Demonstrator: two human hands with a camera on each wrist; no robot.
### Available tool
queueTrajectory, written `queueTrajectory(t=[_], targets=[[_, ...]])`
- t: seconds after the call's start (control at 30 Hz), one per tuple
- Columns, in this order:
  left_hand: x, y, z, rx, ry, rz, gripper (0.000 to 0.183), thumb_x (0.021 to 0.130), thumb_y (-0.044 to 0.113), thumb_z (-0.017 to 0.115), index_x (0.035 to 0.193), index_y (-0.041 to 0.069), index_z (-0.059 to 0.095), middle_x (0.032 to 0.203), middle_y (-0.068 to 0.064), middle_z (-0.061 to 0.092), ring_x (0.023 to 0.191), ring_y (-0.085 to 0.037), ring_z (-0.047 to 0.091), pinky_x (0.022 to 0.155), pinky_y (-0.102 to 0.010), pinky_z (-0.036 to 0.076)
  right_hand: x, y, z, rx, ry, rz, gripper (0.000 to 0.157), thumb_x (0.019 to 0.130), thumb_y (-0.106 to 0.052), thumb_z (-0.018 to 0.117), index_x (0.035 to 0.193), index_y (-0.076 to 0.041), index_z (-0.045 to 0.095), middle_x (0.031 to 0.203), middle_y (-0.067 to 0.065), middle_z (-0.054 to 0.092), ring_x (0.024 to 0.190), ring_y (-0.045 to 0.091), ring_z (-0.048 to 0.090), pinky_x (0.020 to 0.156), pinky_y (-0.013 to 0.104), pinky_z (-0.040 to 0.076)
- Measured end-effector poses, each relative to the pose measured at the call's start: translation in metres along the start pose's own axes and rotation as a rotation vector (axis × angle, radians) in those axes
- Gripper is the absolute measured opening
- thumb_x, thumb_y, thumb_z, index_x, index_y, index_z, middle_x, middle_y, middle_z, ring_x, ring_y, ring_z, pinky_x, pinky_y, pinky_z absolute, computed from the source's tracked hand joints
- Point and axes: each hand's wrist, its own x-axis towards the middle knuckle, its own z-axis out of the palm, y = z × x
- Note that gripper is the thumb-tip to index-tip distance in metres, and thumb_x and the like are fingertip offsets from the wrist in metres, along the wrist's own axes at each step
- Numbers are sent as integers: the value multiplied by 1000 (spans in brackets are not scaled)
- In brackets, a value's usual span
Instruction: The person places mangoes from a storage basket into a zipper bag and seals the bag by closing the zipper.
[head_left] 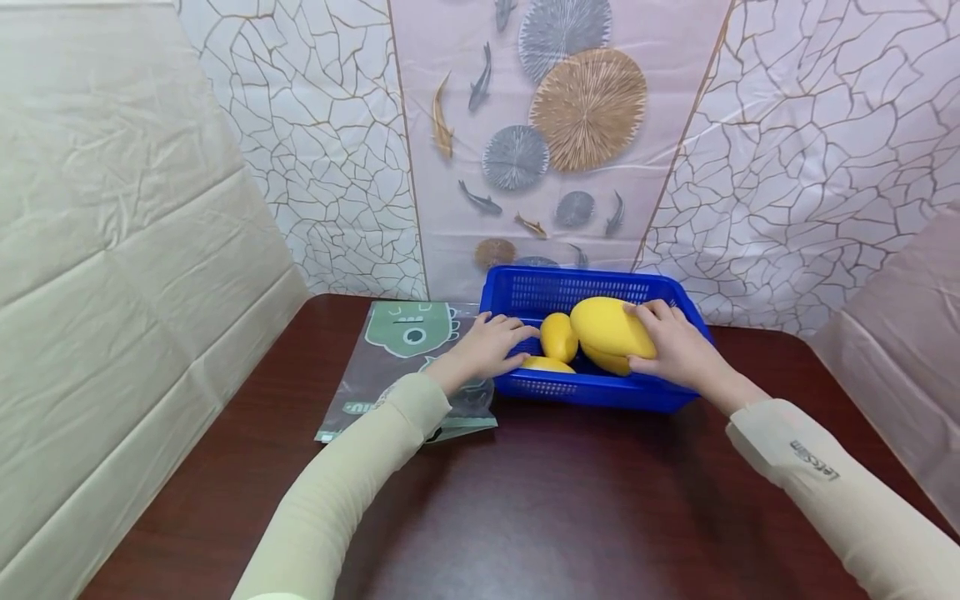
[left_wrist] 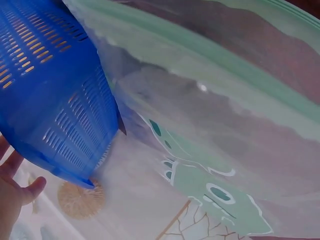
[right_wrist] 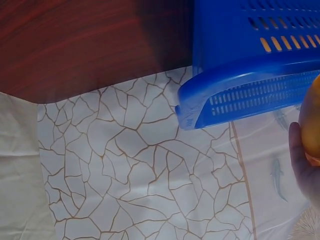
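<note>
A blue plastic basket stands at the back of the table with several smooth yellow mangoes in it. My right hand grips a large yellow mango above the right part of the basket, thumb at its lower side and fingers at its top. In the right wrist view only the edge of that mango shows. Over the basket's left end, my left hand reaches in with loosely bent fingers and nothing visibly held. Nearest to it are a small mango and another mango by the front wall.
Left of the basket lies a clear zip bag with a green cartoon dinosaur print, partly under my left forearm. The dark brown table reaches back to a patterned cloth wall. Pale cloth hangs at both sides.
</note>
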Motion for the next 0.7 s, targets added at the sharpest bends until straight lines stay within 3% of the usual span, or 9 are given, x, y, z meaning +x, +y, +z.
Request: queueTrajectory(t=[0.17, 0.43, 0.7], targets=[[-5, -2, 1, -1, 20, 20, 43, 98, 39, 45, 138, 26, 46, 135, 0, 54, 126, -23, 47, 108, -49, 31, -2, -8, -1, 0, 38, 53, 69, 73, -21, 72, 131, 4, 44, 113, 28, 50, 94, 43, 49, 78, 54, 41], [-14, -9, 1, 5, 47, 61, 37, 97, 36, 47, 132, 25, 52, 128, 2, 57, 121, -20, 48, 105, -43, 35, -6, -19, 4, 9, 39, 138, 72, 76, -25, 71, 135, 5, 40, 117, 30, 49, 98, 46, 48, 79, 55, 42], [-25, -12, 1, -1, 109, 120, 34, 94, 29, 54, 127, 24, 56, 122, 1, 60, 118, -21, 49, 99, -44, 40, -7, -23, 2, 29, 86, 125, 70, 76, -22, 70, 134, 6, 41, 116, 31, 50, 98, 47, 50, 83, 56, 41]])
